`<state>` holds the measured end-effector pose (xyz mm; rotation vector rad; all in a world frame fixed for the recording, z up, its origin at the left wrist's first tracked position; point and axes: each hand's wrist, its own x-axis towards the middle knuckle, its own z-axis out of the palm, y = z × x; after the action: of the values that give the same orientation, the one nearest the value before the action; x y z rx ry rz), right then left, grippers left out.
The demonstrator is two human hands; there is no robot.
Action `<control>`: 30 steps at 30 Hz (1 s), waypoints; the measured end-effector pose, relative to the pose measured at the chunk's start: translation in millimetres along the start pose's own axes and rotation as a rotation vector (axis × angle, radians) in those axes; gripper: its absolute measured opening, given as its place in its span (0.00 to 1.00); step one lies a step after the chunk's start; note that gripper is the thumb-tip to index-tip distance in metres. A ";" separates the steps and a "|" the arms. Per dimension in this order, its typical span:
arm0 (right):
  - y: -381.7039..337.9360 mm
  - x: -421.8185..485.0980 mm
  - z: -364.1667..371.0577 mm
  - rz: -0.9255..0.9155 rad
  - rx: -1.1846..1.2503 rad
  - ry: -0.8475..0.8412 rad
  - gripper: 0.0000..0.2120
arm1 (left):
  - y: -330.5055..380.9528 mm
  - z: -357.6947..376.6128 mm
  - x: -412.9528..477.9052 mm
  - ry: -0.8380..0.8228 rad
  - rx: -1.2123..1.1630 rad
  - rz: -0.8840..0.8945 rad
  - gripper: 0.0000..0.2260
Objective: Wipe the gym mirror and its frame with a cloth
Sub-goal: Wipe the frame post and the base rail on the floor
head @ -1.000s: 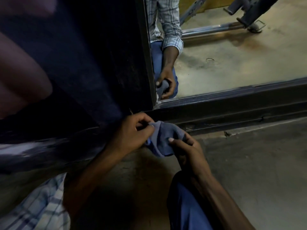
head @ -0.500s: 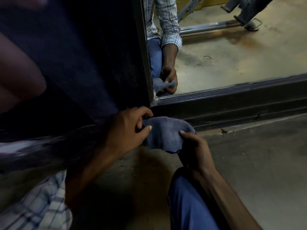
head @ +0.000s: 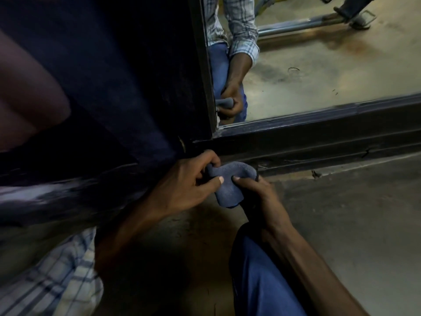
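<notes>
Down at six o'clock a blue trouser knee (head: 262, 270), and at seven a checked sleeve (head: 52, 281), fill the near edge. Just past them, dead centre, both hands are on the cloth (head: 230, 179). The left hand (head: 189, 181) has its fingers (head: 210, 158) curled over the top fold, thumb pressing in. The right hand (head: 259, 197) pinches the lower bundle between thumb and fingers. The cloth is bunched up, just above the concrete floor (head: 341, 213) and right beside the foot of the frame; whether it touches, I cannot tell. It looks soft, light and floppy. I'd gather it into a pad in one palm, because held by a corner it will trail. Beyond, towards three o'clock, the dark bottom rail (head: 319, 142) runs off, grooved and scuffed, with ledges likely to trap dust. At twelve the upright (head: 200, 65) meets it in a tight corner, awkward to reach. At one o'clock the mirror (head: 330, 71) reflects hand, cloth and a metal bar (head: 296, 26). A dark panel (head: 114, 76) crowds ten o'clock
</notes>
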<state>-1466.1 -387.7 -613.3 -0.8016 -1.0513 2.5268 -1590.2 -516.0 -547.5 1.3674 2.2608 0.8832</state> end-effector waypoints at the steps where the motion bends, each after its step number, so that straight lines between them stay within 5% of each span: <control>1: 1.7 0.6 -0.4 -0.026 -0.043 0.000 0.10 | 0.2 -0.3 -1.1 -0.015 0.001 0.020 0.05; 8: 0.6 -8.1 4.8 0.132 -0.027 -0.141 0.11 | 1.4 -3.7 -0.6 -0.050 -0.046 0.090 0.11; 17: 1.5 1.3 -6.3 0.081 0.093 -0.166 0.17 | -7.8 2.6 2.2 0.074 -0.006 0.103 0.24; 27: 3.5 11.5 -13.5 -0.112 -0.104 -0.191 0.28 | -13.9 7.8 9.0 0.068 0.046 0.065 0.15; 30: 0.6 11.8 -16.9 -0.088 -0.020 -0.223 0.21 | -13.5 11.6 11.5 0.102 0.071 0.122 0.16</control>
<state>-1465.6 -373.3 -628.0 -0.4735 -1.1540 2.5774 -1597.8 -506.6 -564.9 1.5393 2.3256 0.9400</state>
